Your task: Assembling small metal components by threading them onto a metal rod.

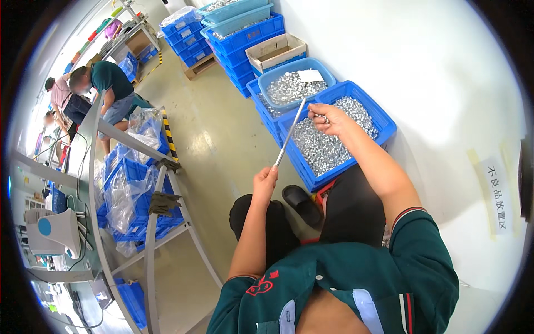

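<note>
Seated person, both forearms raised forward over the knees. Left hand (265, 179) closed in a fist round the lower end of a thin metal rod (290, 132), elbow bent, wrist upright. Rod slants up and right, its upper end near the right hand (329, 118). Right arm reaches out over a blue crate (384, 119) full of small silver metal parts (322, 147); fingers pinched together on what look like a few parts, too small to tell. Round blue tub (267, 82) of similar parts just beyond. Crates rest on the floor (222, 139).
</note>
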A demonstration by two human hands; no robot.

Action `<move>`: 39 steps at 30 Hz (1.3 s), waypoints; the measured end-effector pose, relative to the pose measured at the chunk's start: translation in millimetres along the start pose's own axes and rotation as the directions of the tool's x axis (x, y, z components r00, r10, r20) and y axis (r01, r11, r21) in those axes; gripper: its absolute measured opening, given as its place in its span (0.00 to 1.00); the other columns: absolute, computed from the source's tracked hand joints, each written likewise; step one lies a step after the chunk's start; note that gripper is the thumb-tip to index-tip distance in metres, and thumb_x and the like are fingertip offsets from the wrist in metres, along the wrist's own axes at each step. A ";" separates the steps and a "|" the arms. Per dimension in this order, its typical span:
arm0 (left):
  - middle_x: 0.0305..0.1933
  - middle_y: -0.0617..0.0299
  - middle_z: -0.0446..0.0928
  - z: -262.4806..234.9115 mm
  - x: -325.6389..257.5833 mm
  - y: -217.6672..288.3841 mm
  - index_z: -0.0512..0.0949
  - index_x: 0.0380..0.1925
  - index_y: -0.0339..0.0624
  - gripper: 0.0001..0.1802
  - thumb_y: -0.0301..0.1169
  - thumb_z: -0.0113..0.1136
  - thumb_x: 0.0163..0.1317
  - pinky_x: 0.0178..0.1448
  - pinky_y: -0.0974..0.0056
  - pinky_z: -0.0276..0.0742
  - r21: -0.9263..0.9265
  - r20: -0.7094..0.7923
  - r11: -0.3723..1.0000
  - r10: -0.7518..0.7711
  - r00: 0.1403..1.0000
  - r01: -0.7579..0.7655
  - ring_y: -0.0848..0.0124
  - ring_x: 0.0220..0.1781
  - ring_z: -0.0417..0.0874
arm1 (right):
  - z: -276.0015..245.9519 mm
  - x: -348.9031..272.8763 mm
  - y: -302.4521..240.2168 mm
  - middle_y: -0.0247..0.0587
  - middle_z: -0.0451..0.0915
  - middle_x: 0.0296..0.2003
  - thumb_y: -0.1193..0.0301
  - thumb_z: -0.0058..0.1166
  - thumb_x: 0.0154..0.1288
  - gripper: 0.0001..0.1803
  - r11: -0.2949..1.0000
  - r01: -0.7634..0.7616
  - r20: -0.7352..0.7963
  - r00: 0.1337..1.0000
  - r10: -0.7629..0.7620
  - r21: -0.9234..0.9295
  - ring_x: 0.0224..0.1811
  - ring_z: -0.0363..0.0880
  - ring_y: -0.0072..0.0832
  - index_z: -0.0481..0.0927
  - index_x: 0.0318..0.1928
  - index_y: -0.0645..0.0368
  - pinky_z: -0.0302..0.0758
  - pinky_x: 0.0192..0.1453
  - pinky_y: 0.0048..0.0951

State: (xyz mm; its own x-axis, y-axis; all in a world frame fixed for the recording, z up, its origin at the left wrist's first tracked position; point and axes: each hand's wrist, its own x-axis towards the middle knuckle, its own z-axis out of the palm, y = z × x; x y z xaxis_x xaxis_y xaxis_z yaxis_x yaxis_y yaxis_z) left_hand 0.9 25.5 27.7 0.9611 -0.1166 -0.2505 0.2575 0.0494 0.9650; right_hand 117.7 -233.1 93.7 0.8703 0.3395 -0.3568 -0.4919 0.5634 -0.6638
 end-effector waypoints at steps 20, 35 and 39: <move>0.11 0.77 0.55 0.6 -2.2 1.1 0.66 0.16 0.47 0.18 0.42 0.48 0.62 0.15 0.75 0.44 0.109 0.002 0.993 0.038 0.999 -0.038 0.85 0.12 0.52 | 29.1 -10.9 -1.7 0.27 0.64 0.17 0.67 0.57 0.54 0.09 0.866 0.158 -0.005 0.983 -0.182 -0.475 0.12 0.54 0.11 0.73 0.29 0.59 0.46 0.12 0.13; 0.10 0.77 0.53 2.0 0.4 8.5 0.64 0.17 0.48 0.17 0.42 0.48 0.62 0.12 0.76 0.42 -0.093 -0.005 0.992 -0.083 0.997 0.082 0.86 0.09 0.48 | -5.8 7.0 8.7 0.43 0.71 0.27 0.80 0.45 0.56 0.11 0.976 -0.208 -0.141 0.970 0.197 -0.066 0.17 0.60 0.15 0.69 0.41 0.69 0.51 0.11 0.12; 0.10 0.77 0.54 3.8 0.3 4.8 0.65 0.17 0.47 0.17 0.42 0.49 0.62 0.12 0.76 0.42 -0.058 -0.021 0.997 -0.058 0.998 0.057 0.86 0.09 0.50 | -3.4 4.3 3.2 0.37 0.70 0.26 0.74 0.47 0.60 0.11 0.986 -0.142 -0.105 0.986 0.133 -0.091 0.15 0.58 0.14 0.70 0.43 0.64 0.50 0.10 0.12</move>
State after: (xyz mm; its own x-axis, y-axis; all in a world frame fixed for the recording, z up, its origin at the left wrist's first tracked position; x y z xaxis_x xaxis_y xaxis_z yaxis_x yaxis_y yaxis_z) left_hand 2.0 21.9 32.5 0.9463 -0.0985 -0.3081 0.3174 0.0999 0.9430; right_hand 120.0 -232.4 87.8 0.7951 0.3298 -0.5090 -0.6065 0.4381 -0.6635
